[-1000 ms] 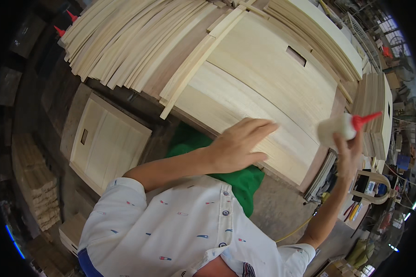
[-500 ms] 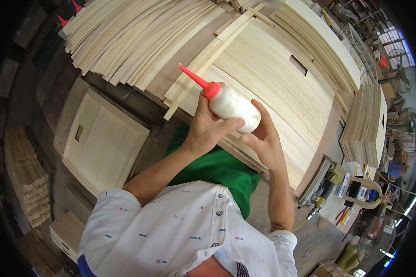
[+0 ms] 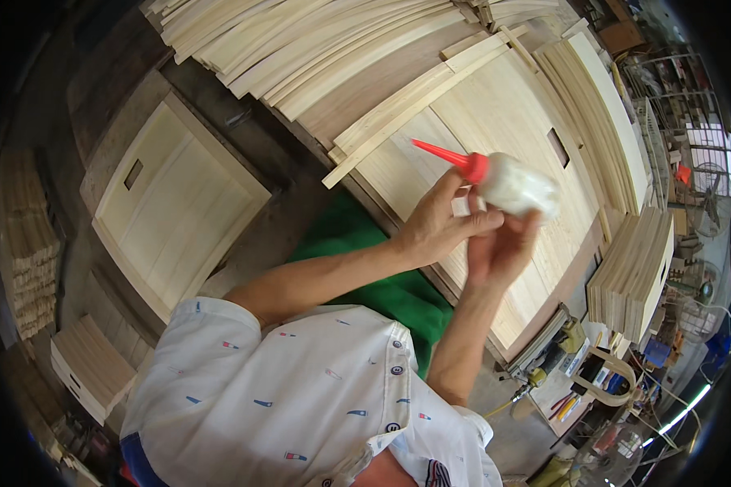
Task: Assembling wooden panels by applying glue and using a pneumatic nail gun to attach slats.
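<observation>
A white squeeze glue bottle (image 3: pixel 516 185) with a long red nozzle is held tilted over the wooden panel (image 3: pixel 495 105), its tip pointing to the upper left. My left hand (image 3: pixel 439 223) is closed at the bottle's neck, its fingers partly behind the red cap. Under the body of the bottle, my right hand (image 3: pixel 502 247) curls its fingers against the lower side. The bottle and the right fingertips are slightly smeared by motion. Pale boards make up the panel, which has a rectangular slot, and a wooden strip (image 3: pixel 414 109) lies along its left edge.
Long thin wooden strips (image 3: pixel 317 49) are heaped at the far left. Another slotted panel (image 3: pixel 179 203) stands at the left. Stacked boards (image 3: pixel 629 276) sit at the right, near a power tool (image 3: pixel 544 365) and a wooden frame loop (image 3: pixel 609 377). A green apron (image 3: pixel 357 252) hangs before me.
Both hands have carried the glue bottle to the right, and its nozzle has tipped lower toward the left. The view has swung, shifting the bench and panel rightward and down.
</observation>
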Demonstrator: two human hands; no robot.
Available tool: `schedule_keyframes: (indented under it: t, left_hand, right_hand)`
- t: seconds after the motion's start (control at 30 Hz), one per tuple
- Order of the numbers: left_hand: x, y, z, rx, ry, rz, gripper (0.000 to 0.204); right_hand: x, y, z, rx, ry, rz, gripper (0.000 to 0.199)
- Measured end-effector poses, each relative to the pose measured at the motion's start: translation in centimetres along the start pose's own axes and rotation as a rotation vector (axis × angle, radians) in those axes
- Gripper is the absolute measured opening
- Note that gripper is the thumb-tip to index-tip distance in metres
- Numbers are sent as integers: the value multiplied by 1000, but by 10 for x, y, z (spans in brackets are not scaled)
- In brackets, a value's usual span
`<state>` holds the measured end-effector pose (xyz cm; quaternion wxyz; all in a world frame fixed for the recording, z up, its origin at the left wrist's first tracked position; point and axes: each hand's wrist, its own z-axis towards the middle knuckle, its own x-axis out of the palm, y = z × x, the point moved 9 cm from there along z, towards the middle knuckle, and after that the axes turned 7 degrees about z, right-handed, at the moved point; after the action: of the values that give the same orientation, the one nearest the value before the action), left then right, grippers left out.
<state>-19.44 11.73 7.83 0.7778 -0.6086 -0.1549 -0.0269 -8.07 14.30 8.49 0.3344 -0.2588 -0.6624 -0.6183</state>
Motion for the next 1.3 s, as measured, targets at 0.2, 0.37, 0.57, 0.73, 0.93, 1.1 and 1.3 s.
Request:
schedule_keyframes:
  t: [0.2,0.37,0.57,0.73,0.93,1.1,1.3]
  left_hand:
    - [1,16,-28,292,503,1057,60]
    - [0,20,-31,347,543,1184,68]
    - [-1,21,-30,370,523,1217,71]
    - [-1,20,-30,389,511,1211,69]
    - [-2,22,-31,376,513,1221,68]
    - [-3,22,-30,373,501,1193,72]
    - [-2,20,-30,402,478,1216,70]
  right_hand:
    - [15,33,39,-15,130,-103,62]
    - [27,3,51,76,161,-250,65]
    - [44,-28,46,185,180,-338,64]
    - [39,-40,44,237,230,-412,69]
    - [32,-50,45,253,212,-327,67]
    - [26,-48,42,336,241,-378,66]
    - [24,-49,40,296,247,-423,72]
